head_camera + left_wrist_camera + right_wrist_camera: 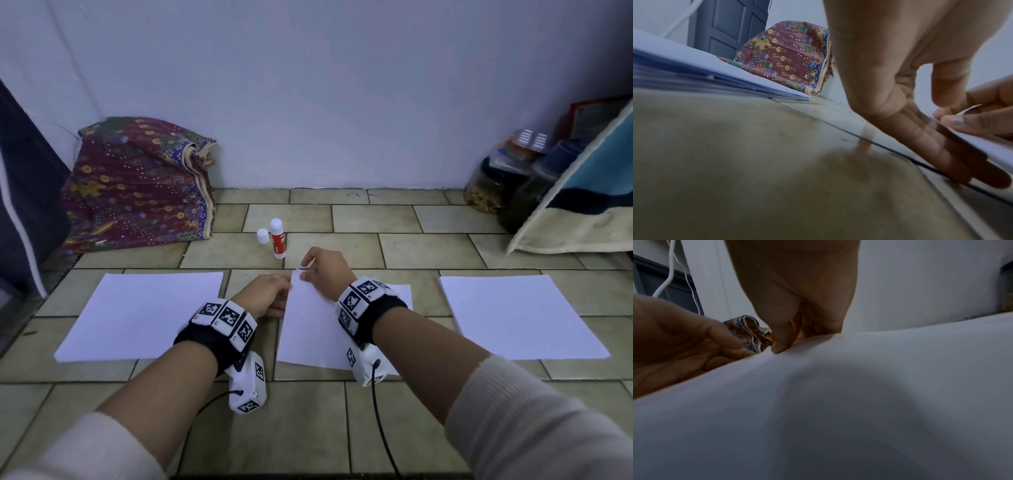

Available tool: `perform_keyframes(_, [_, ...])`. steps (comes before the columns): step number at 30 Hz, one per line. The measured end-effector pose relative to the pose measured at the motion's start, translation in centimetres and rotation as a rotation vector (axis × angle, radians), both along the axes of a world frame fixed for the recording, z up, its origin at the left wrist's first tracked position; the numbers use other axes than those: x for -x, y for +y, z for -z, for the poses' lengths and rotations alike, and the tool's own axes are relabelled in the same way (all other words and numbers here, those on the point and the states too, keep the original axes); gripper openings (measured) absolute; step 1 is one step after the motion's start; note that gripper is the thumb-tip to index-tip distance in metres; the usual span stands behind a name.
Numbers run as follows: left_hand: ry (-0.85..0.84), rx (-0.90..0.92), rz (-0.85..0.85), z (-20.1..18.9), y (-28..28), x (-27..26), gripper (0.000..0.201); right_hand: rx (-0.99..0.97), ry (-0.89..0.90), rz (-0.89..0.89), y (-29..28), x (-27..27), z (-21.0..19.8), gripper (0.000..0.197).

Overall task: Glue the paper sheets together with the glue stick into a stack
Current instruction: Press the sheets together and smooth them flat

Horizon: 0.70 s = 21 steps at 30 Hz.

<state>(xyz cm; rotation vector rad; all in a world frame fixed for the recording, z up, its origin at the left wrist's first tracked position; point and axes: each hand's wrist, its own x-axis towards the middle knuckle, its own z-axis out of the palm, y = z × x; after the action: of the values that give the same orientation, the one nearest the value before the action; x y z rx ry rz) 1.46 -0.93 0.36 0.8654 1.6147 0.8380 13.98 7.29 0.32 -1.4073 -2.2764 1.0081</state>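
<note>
A white paper sheet (315, 335) lies on the tiled floor between my arms, its far left corner lifted. My right hand (323, 270) pinches that corner, thumb on top of the sheet (838, 402). Beside the sheet's left edge is my left hand (267, 296), with its straight fingers (931, 138) reaching under the raised edge. A thick stack of white sheets (144, 315) sits to the left and another stack (520, 315) to the right. The red-and-white glue stick (278, 240) stands upright beyond the hands, its white cap (263, 236) standing next to it.
A patterned cloth bundle (137, 185) leans against the wall at the back left. Jars (493, 185) and a leaning padded mat (582, 195) fill the back right corner. A dark panel (20, 192) stands at the far left. Cables trail from both wrist cameras.
</note>
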Motion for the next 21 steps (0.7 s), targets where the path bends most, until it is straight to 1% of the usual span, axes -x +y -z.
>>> perform_keyframes(2, [0.010,-0.017,0.038,0.2,0.0,0.1,0.017,0.035,0.014,0.035,0.0,-0.2,0.3,0.022])
perform_keyframes(4, [0.023,-0.025,0.063,0.4,0.1,0.4,0.022,0.059,0.014,0.046,0.0,-0.4,0.4,0.022])
perform_keyframes(6, [0.032,-0.036,0.057,0.8,0.2,0.6,0.023,0.049,-0.007,0.026,0.1,-0.5,0.4,0.021])
perform_keyframes(10, [0.089,-0.053,0.054,1.3,0.5,1.0,0.020,-0.006,-0.038,-0.033,0.0,-0.6,0.2,0.020])
perform_keyframes(18, [0.056,-0.067,0.079,1.2,0.6,1.2,0.030,-0.042,-0.017,-0.100,-0.2,-0.9,-0.1,0.018])
perform_keyframes(21, [0.063,-0.074,0.106,1.1,0.6,1.3,0.036,-0.040,-0.013,-0.101,-0.1,-0.9,-0.3,0.017])
